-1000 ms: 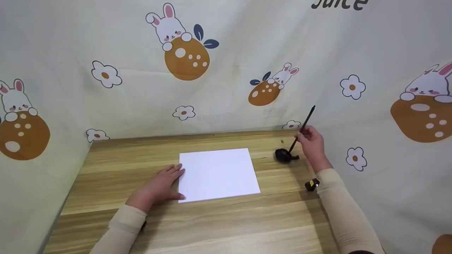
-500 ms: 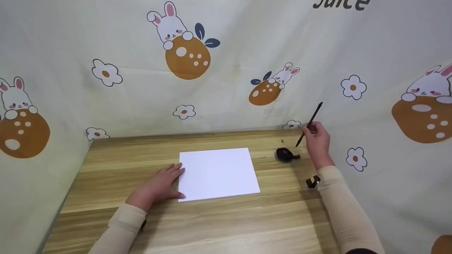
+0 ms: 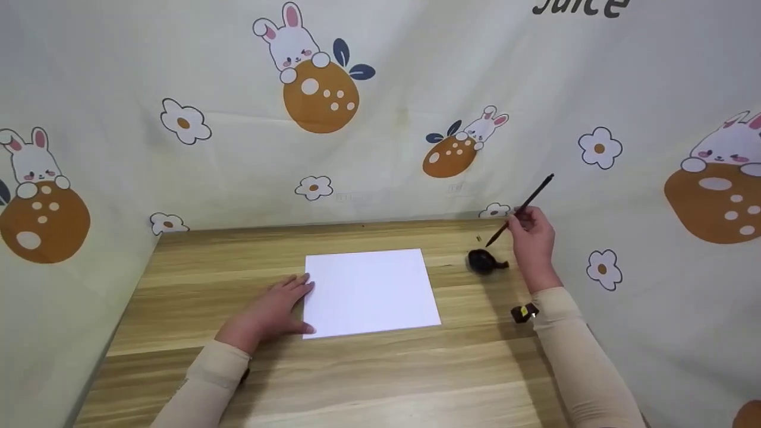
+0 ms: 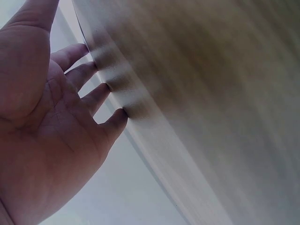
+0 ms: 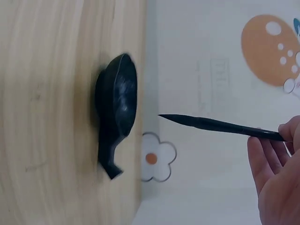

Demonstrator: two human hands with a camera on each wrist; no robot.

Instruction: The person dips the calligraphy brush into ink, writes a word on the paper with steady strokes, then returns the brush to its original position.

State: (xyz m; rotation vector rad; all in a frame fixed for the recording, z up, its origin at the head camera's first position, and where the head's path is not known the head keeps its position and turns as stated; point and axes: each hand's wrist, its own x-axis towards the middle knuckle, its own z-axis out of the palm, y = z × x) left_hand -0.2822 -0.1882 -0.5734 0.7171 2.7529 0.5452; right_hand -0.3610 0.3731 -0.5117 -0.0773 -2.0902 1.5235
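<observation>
A blank white sheet of paper (image 3: 371,294) lies on the wooden table. My left hand (image 3: 276,309) rests at its left edge, fingers spread and fairly straight, with fingertips and thumb on the margin. In the left wrist view the fingertips (image 4: 119,115) touch the surface. My right hand (image 3: 533,241) pinches a dark writing brush (image 5: 206,124) partway along its handle. The brush slants, its pointed black tip down and to the left, above a small black ink dish (image 3: 483,261) with a short handle. In the right wrist view the tip is apart from the dish.
A tiny yellowish mark (image 3: 478,238) shows on the table behind the dish. The wooden table (image 3: 333,380) meets a hanging cloth (image 3: 380,148) printed with rabbits and flowers at its back and sides. A small black device (image 3: 524,312) is at the right wrist.
The brush has come up out of the dish, my right hand moving slightly back and right. Its tip has then swung left over the dish's far rim. My left hand stays on the paper.
</observation>
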